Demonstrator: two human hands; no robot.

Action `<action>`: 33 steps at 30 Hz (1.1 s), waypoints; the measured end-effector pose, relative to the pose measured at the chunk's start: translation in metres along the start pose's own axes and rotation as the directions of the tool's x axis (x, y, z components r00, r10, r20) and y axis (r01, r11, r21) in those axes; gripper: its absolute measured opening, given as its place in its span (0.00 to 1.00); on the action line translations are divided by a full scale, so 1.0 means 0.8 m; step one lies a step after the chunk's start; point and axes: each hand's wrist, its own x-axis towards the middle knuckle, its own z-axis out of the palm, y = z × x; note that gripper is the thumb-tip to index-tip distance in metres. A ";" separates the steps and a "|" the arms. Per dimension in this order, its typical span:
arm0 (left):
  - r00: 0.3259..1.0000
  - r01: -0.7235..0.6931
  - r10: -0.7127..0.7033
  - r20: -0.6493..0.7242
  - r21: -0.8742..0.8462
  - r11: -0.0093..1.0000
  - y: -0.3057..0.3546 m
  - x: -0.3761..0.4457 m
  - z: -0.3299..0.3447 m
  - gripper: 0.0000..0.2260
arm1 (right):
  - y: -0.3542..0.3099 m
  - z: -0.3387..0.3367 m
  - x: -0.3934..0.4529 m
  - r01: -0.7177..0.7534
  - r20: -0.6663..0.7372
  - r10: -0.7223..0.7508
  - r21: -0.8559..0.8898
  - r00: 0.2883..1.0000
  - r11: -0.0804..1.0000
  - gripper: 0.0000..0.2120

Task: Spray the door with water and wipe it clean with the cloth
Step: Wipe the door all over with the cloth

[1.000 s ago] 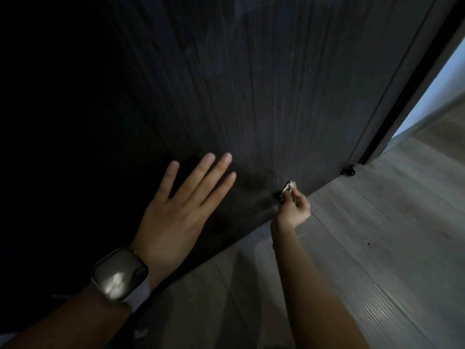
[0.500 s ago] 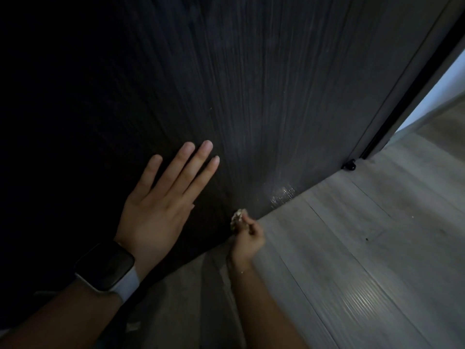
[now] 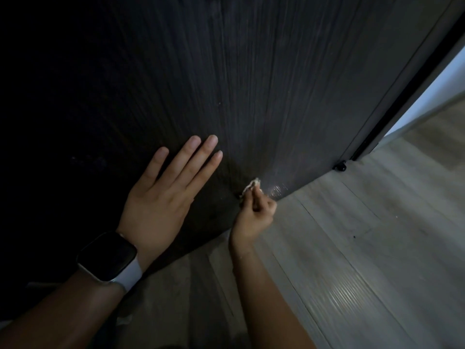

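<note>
From your head camera, the dark wood-grain door (image 3: 264, 91) fills the upper and left part of the view, its bottom edge running diagonally from lower left up to the right, where it meets the pale plank floor (image 3: 364, 248). The left side of the door falls into deep shadow and you cannot make out detail there. At the far right, the door's vertical edge stands beside a bright opening (image 3: 437, 89), and a small black door stop (image 3: 340, 167) sits at the foot of that edge. The floor to the right and near you lies open, with a glossy patch of reflected light on the planks.

Your left hand (image 3: 161, 200) lies flat against the lower door, fingers straight and slightly spread, gripping nothing; a smartwatch (image 3: 109, 259) with a pale band sits on that wrist. Your right hand (image 3: 254, 215) is lower and to the right, close to the door's bottom edge, its fingers curled round a small light-coloured cloth (image 3: 250, 186). The cloth pokes out above the fingertips and touches the door just above the floor line. Just right of the cloth, a wet patch (image 3: 275, 190) glistens on the door face. The cloth lies between your two hands, held by the right one and a short way right of your left palm.
</note>
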 end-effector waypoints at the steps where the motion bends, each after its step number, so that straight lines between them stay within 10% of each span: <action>1: 1.000 0.002 -0.002 -0.003 0.005 1.000 0.000 -0.001 0.000 0.33 | -0.004 -0.003 0.005 0.011 0.019 -0.011 -0.020 1.000 1.000 0.11; 8: 1.000 0.000 0.000 -0.010 0.052 0.999 0.000 0.000 0.000 0.34 | -0.013 0.000 0.064 0.070 -0.110 -0.081 -0.104 0.991 0.992 0.10; 19: 1.000 -0.005 0.005 -0.006 0.052 0.999 0.000 -0.001 0.002 0.34 | 0.005 -0.025 0.087 -0.547 0.017 0.550 0.141 0.835 0.825 0.03; 33: 1.000 0.000 0.000 0.009 0.022 1.000 0.004 0.000 0.003 0.34 | -0.028 -0.024 0.105 -0.489 0.104 0.477 0.177 0.873 0.854 0.03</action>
